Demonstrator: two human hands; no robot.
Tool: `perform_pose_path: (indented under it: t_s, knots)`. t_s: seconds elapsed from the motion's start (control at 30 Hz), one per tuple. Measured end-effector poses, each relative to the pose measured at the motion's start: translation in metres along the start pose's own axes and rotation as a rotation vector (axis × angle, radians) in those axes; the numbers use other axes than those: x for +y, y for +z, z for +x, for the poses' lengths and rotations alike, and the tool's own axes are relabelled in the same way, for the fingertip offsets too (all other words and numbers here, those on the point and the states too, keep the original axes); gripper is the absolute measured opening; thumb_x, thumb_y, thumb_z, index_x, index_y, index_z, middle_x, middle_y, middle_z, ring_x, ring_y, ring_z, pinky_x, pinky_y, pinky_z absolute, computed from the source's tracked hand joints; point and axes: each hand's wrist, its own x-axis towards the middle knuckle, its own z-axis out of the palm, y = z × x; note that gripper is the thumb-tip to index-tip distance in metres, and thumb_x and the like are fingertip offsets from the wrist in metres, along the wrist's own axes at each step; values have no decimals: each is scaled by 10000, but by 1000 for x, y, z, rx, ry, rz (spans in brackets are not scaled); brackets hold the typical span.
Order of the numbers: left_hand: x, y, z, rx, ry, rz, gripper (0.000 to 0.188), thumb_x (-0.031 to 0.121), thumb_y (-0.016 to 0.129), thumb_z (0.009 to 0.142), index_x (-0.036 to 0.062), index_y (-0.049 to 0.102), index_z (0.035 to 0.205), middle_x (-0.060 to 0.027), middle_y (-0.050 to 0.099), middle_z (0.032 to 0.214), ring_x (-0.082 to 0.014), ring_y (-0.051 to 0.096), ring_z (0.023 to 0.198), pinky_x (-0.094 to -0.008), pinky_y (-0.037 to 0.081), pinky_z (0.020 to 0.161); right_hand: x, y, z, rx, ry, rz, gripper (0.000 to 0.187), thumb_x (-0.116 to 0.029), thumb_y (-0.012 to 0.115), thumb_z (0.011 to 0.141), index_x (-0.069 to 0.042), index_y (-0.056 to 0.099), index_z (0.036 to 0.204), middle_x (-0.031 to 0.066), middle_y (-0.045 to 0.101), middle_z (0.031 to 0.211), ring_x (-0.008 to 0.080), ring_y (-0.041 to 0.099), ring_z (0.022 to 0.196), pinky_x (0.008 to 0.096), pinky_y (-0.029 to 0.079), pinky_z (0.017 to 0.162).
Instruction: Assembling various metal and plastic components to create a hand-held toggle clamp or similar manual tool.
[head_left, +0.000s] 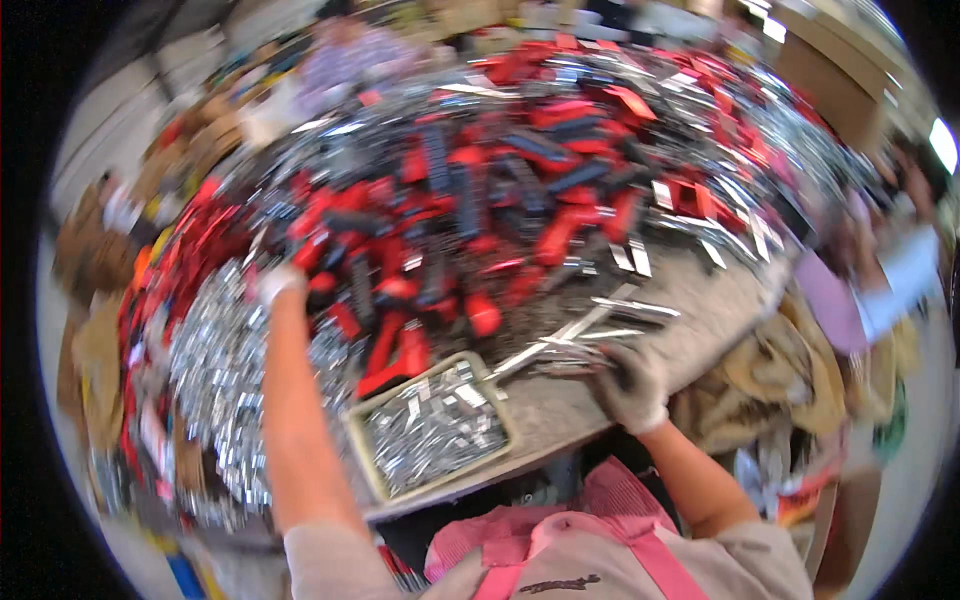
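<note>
My left hand (280,283), in a white glove, reaches to the left edge of a heap of red-and-black parts (480,190), beside a mound of small shiny silver metal pieces (225,370). Its fingers are smeared by motion, and what they touch is hidden. My right hand (632,390), in a white and grey glove, is low over the table at the right ends of several thin metal strips (575,355). Blur hides whether its fingers grip any strip. Between my arms stands a shallow cream tray (358,440) filled with small silver metal pieces.
The table (700,320) shows bare wood at the right. Silver and red parts pile up toward its far side. Other people (350,65) are at the far left and at the right (865,270). Brown sacks (760,370) lie beside the table's right edge.
</note>
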Motion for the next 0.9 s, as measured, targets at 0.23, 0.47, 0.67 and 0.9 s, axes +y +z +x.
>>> perform_pose_path:
  t_s: [0.23,0.47,0.67,0.9]
  knots:
    - [3,-21,-10,-5,-231,-70,360,215,440,869,100,563,1188,-167,517,1255,-334,542,1114,-455,462,902,1,-12,4,12,-61,119,286,-114,711,700,-54,630,968,117,615,842,279,616,738,343,498,630]
    - [-89,44,106,-132,-193,-337,435,278,458,811,1,584,1123,-154,560,1200,-333,525,1128,-420,433,897,-1,-11,2,10,-89,196,288,-92,713,693,-50,616,960,124,609,853,279,614,741,354,498,635]
    - [-55,64,134,-171,-118,-80,421,257,450,801,15,595,1113,-156,500,1260,-299,451,1197,-426,403,953,4,-14,-1,22,-67,154,289,-96,715,695,-53,612,962,116,612,860,280,613,756,353,497,643]
    - [-201,17,189,-76,-225,-583,666,550,419,838,-18,559,1156,-187,567,1104,-324,514,926,-465,387,864,4,-31,-4,87,-121,333,299,-70,722,688,-33,615,965,115,614,858,270,606,741,342,484,629]
